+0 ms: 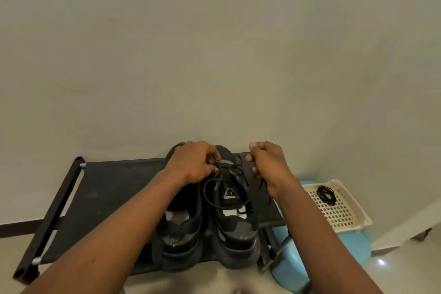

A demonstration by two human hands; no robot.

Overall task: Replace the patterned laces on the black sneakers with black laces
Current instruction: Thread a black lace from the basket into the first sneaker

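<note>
Two black sneakers stand side by side on a black fabric-topped bench (114, 188), toes toward the pale wall (214, 55) and heels toward the camera. The right sneaker (236, 229) carries a triangular emblem (230, 192) on its tongue, with a yellow-green strip just under it. Any lettering there is too small to read, and the same goes for the yellow marks on both heels. A black lace (232, 169) is threaded through this sneaker's upper eyelets and falls in loose loops over the tongue. The left hand (193, 162) reaches across the toe of the left sneaker (181, 234), and its fingers are together, pinching the lace near the top eyelets. The right hand (267, 164) is held just right of the shoe, its fingers curled into a fist round a strand of the same lace that trails below the palm. Both heels jut past the bench's near edge, and the toes sit close to the wall. The left half of the bench shows bare fabric out to its metal end rail. Off the bench's right end a white perforated basket (353, 226) rests on a blue stool (355, 246), and it holds a coil of black laces (325, 194) well apart from both hands. Pale floor (405, 270) shows to the right of the stool.
</note>
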